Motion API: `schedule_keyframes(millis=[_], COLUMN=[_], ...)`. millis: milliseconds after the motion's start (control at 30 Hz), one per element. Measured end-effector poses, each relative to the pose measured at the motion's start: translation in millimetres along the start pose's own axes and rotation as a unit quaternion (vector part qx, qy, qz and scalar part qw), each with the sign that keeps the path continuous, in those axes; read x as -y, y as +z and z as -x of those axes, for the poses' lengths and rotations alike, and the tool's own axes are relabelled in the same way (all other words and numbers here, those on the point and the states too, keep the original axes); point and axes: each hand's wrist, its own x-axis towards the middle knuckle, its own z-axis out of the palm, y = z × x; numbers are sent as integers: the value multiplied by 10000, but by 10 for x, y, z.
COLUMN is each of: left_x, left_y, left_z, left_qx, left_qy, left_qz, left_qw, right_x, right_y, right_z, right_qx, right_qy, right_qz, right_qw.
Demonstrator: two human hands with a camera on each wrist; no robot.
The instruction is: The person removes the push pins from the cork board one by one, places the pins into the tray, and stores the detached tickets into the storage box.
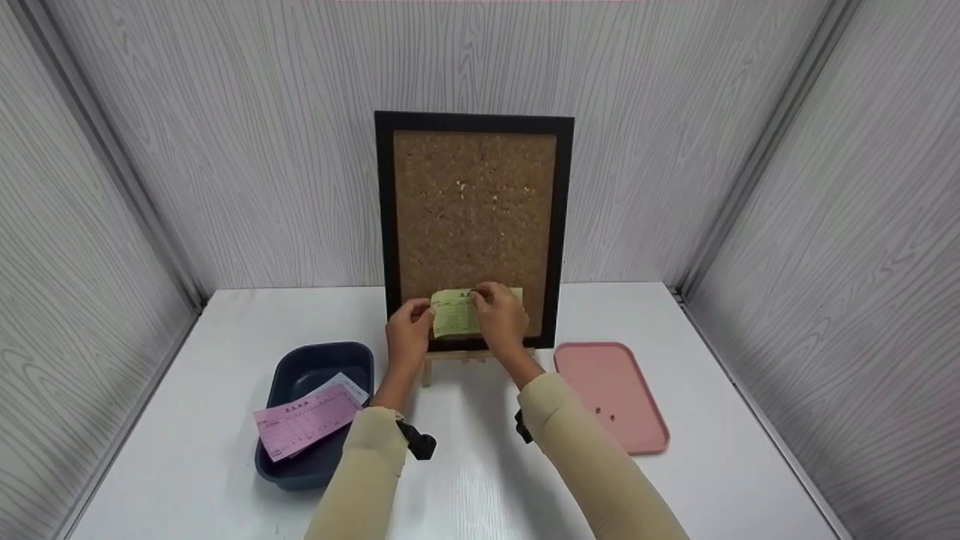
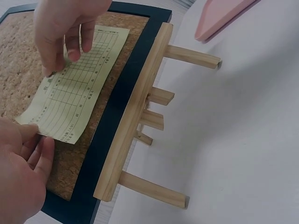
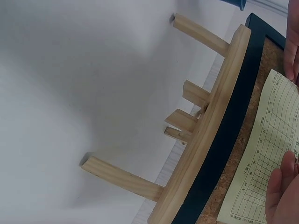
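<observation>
A pale yellow printed form (image 1: 454,319) lies against the lower part of a black-framed cork board (image 1: 472,232). My left hand (image 1: 409,331) pinches the form's left edge between thumb and fingers. At the upper middle of the form, my right hand (image 1: 501,319) pinches a small brown push pin (image 3: 296,160), mostly hidden by the fingertips, against the paper. Printed lines and a table show on the form in the left wrist view, and its right part is partly behind the right hand. A wooden easel (image 2: 133,116) bears the board.
To the left, a dark blue bin (image 1: 322,356) holds a pink form (image 1: 307,424) and a pale blue slip (image 1: 351,386), the pink one overhanging its rim. On the right lies a pink tray (image 1: 615,375) with two small brown pins (image 1: 604,414). Grey wood-grain walls surround the white table.
</observation>
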Motion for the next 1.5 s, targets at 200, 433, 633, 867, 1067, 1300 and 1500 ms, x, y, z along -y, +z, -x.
schedule_keyframes(millis=[200, 433, 633, 867, 1067, 1300, 1500], left_x=[20, 16, -13, -5, -4, -11, -19], left_y=[-12, -22, -28, -17, -15, -13, -22], left_z=[3, 10, 13, 5, -3, -5, -6], left_qx=[-12, 15, -7, -42, -11, -28, -12], left_qy=[-32, -36, -85, -67, -86, -26, 8], left_qz=[-30, -73, -65, -60, -25, -37, -65], left_qw=[10000, 10000, 9999, 10000, 10000, 10000, 10000], right_x=[8, -30, -49, 1, 28, 16, -5], right_y=[43, 50, 81, 95, 122, 150, 173], right_z=[-9, 15, 40, 38, 54, 62, 69], right_qx=[16, -49, -138, -199, -326, -451, -544], right_qy=[141, -84, -440, -420, -590, -704, -803], right_qz=[-74, -105, 58, 218, 276, 194, 182], right_qw=[9999, 9999, 9989, 9987, 9973, 9963, 9951])
